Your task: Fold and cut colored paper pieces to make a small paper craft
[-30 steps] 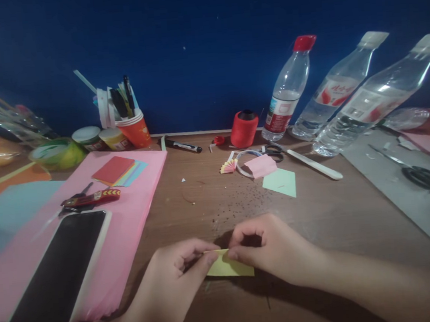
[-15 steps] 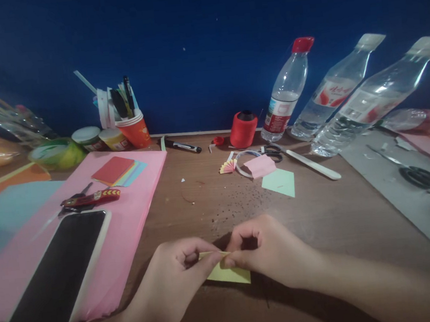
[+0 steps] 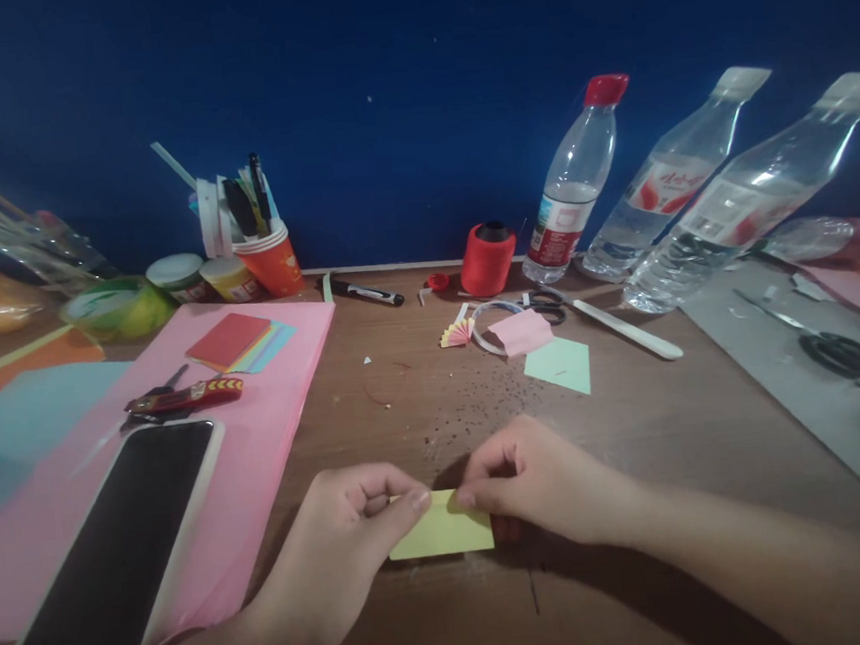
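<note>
A small yellow paper [image 3: 441, 534], folded into a rectangle, lies on the brown table [image 3: 657, 423] in front of me. My left hand [image 3: 344, 541] pinches its upper left edge between thumb and forefinger. My right hand [image 3: 541, 483] pinches its upper right edge, with the fingertips of both hands close together along the top fold. The paper's lower part rests flat and shows fully.
A phone [image 3: 105, 562] lies on pink paper [image 3: 258, 418] at the left, with a red utility knife [image 3: 181, 396] and a coloured paper stack [image 3: 236, 341]. Behind are a pen cup [image 3: 270, 256], red thread spool [image 3: 489, 257], scissors [image 3: 545, 302], paper scraps [image 3: 558, 363] and three water bottles [image 3: 575, 179].
The yellow paper has been pressed flatter onto the table and now faces me as a clean rectangle. Both hands shifted slightly up and away along its top edge.
</note>
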### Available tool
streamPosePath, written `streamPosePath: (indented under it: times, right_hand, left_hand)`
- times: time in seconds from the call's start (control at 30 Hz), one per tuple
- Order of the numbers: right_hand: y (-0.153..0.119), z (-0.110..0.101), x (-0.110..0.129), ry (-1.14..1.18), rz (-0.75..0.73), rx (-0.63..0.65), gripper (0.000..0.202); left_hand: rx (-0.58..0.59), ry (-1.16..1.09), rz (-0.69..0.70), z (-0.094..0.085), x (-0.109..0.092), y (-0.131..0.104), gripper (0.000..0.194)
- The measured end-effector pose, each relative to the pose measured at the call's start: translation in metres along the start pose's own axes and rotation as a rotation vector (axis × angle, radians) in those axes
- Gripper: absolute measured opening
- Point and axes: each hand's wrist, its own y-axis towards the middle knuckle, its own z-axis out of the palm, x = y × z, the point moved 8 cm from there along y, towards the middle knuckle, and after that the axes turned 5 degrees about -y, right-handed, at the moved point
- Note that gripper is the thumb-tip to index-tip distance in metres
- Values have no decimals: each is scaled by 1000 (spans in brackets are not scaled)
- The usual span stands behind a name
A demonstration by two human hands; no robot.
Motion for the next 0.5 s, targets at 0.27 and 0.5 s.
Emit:
streamPosePath:
  times: [0.27, 0.5]
  right_hand:
    - [-1, 2, -1, 65, 47, 46, 16]
    - [5, -26, -6, 124, -3, -18, 15]
  left_hand:
    - [39, -80, -28, 5, -3, 1, 26]
    - [26, -121, -40, 2, 5, -1, 28]
